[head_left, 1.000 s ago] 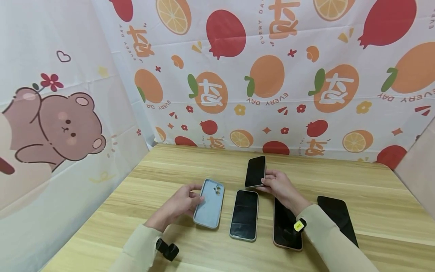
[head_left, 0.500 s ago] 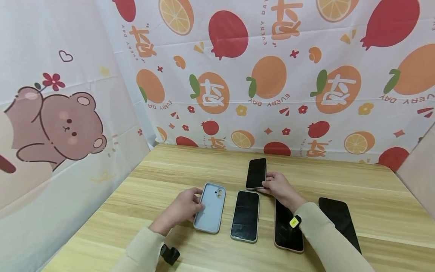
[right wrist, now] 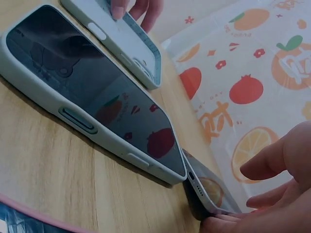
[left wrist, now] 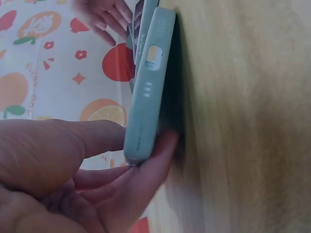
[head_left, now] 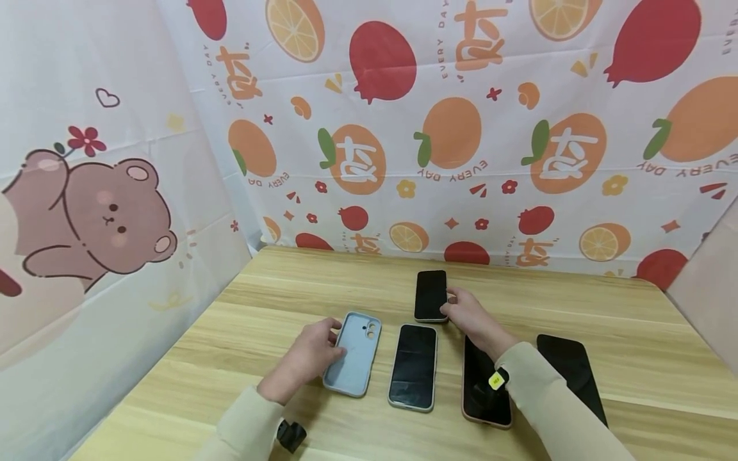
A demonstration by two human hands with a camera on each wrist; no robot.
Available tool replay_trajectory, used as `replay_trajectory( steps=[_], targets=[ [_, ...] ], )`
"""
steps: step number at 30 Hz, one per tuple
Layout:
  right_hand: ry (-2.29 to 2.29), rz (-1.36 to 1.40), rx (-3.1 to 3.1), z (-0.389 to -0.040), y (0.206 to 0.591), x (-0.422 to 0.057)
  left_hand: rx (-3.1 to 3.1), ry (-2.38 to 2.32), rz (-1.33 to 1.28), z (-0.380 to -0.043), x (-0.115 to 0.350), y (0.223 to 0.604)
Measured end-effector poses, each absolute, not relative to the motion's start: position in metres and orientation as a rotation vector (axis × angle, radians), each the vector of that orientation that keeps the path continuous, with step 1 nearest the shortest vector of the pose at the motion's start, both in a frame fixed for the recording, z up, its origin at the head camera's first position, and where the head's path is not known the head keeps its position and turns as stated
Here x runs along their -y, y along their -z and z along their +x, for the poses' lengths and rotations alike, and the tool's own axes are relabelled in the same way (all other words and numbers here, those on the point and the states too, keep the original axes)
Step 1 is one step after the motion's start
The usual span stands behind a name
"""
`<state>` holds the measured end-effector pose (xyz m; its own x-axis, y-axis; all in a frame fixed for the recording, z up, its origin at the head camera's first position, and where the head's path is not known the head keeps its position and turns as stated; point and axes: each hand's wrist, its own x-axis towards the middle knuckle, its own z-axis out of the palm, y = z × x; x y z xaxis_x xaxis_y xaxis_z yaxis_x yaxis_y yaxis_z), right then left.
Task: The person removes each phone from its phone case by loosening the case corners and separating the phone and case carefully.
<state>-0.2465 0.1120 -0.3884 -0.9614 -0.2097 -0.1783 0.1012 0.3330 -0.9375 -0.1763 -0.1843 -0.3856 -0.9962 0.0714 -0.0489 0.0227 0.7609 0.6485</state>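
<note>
one wood-grain table [head_left: 277, 288] before fruit-print cloth [head_left: 452, 134]: left hand [head_left: 311, 351] pinches blue case [head_left: 356, 358], right hand [head_left: 471, 318] touches rearmost phone [head_left: 430, 296], thumb apart.

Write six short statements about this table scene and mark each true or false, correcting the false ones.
1. The left grip holds the light blue phone case. True.
2. That case has a phone inside. False: its bare inside shows.
3. The right grip is beside the farthest phone. True.
4. That phone is screen down. False: its screen faces up.
5. A fruit-print backdrop hangs behind the table. True.
6. Both sleeves are dark. False: they are pale.
</note>
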Motion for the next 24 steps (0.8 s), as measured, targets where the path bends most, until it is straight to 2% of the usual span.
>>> replay_trajectory(
  steps=[14, 24],
  targets=[
    [1.691, -0.103, -2.321, -0.2400, 0.3898, -0.1077, -3.242, -0.670, 0.262, -0.1751, 0.1842, 0.3911],
    [1.664, -0.077, -2.420, -0.2359, 0.3904, -0.1054, -3.248, -0.544, 0.192, -0.1756, 0.1785, 0.3881]
  ],
)
